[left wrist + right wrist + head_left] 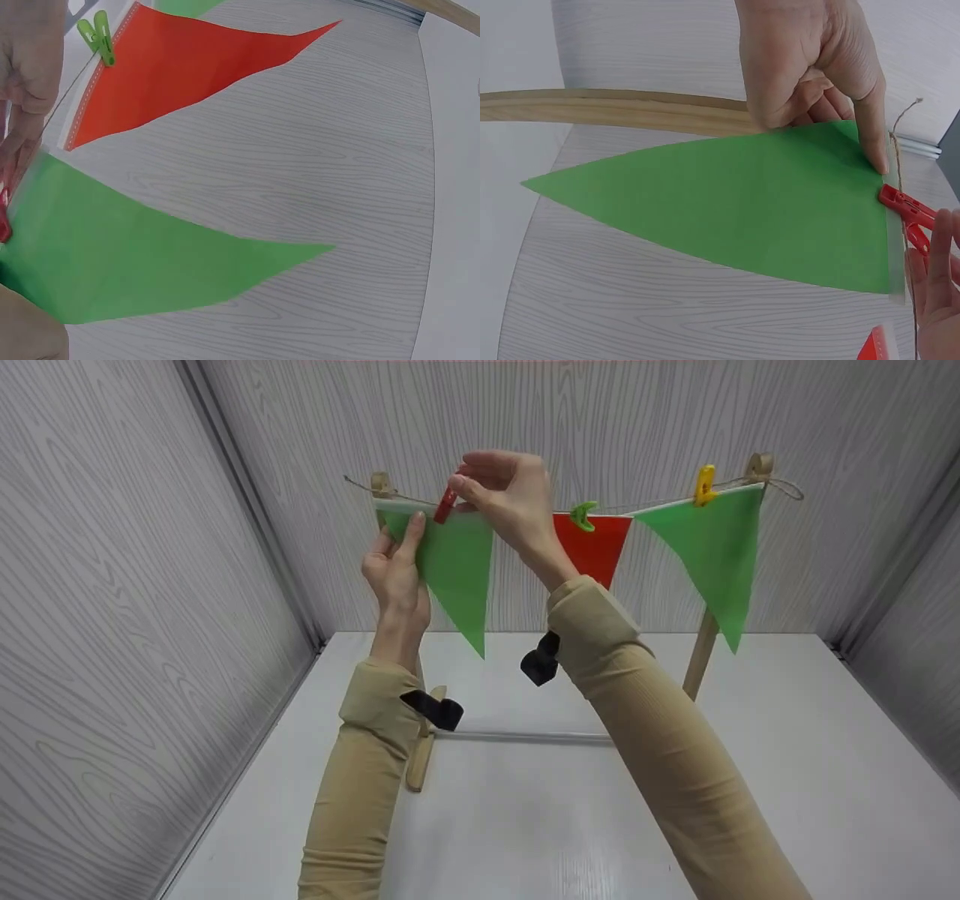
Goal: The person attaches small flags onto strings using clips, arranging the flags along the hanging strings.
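My left hand (397, 574) pinches the left green pennant (463, 562) near its top left corner, thumb in front and fingers behind. In my right hand (519, 502) is a red clothespin (446, 504), held between thumb and fingers. Its tip overlaps the pennant's white top band, as the right wrist view shows the red clothespin (900, 199) across that edge beside the twine (901, 169). The pennant hangs point down. To its right, a red pennant (589, 544) hangs under a green clip (583, 516), partly behind my right wrist.
A yellow clothespin (705, 486) holds another green pennant (720, 555) at the right end of the line. Wooden posts, such as the right post (701, 656), carry the twine above a white table (525, 817). Wood-grain panels (112, 622) enclose the back and sides.
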`<state>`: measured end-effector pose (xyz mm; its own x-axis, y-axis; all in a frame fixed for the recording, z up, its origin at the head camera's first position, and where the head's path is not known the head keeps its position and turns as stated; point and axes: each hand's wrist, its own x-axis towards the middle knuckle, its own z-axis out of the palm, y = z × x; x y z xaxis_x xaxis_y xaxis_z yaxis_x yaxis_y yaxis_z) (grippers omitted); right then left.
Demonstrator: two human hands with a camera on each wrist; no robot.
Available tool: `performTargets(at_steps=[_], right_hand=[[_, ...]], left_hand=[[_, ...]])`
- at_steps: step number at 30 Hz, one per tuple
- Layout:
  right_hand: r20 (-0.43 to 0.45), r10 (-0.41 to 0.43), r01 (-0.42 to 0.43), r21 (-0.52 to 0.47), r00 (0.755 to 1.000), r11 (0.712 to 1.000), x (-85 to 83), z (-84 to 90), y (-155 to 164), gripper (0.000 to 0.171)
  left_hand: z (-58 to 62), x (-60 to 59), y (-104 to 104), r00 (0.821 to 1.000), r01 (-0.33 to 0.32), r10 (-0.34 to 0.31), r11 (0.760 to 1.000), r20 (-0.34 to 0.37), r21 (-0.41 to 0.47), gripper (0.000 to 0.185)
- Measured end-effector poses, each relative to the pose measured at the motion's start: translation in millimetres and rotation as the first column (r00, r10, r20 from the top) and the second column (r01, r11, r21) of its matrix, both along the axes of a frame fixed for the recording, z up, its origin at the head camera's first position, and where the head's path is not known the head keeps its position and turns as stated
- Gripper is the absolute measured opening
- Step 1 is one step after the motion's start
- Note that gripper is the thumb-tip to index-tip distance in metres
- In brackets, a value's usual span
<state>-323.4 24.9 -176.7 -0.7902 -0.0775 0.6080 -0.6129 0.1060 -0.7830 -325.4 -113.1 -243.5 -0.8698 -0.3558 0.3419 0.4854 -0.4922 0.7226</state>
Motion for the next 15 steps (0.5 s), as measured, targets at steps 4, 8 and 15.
performTargets(at_steps=[4, 8, 15], right_hand=[[0.006, 0.019, -0.019, -0.023, 1.000, 1.000, -0.6, -3.0, 0.4, 0.040], [0.026, 0.034, -0.033, -0.038, 0.999, 0.999, 0.0, -4.7, 1.0, 0.042], [0.030, 0.047, -0.046, -0.050, 0.998, 0.998, 0.0, -5.4, 1.8, 0.042]], left_hand=[[-0.8, 0.3, 0.3, 1.000, -0.031, 0.031, 0.999, -0.003, -0.028, 0.037], [-1.6, -0.2, 0.4, 0.999, -0.043, 0.043, 0.998, -0.003, -0.034, 0.035], [-3.2, -0.2, -1.2, 0.999, -0.047, 0.047, 0.999, 0.007, -0.023, 0.038]])
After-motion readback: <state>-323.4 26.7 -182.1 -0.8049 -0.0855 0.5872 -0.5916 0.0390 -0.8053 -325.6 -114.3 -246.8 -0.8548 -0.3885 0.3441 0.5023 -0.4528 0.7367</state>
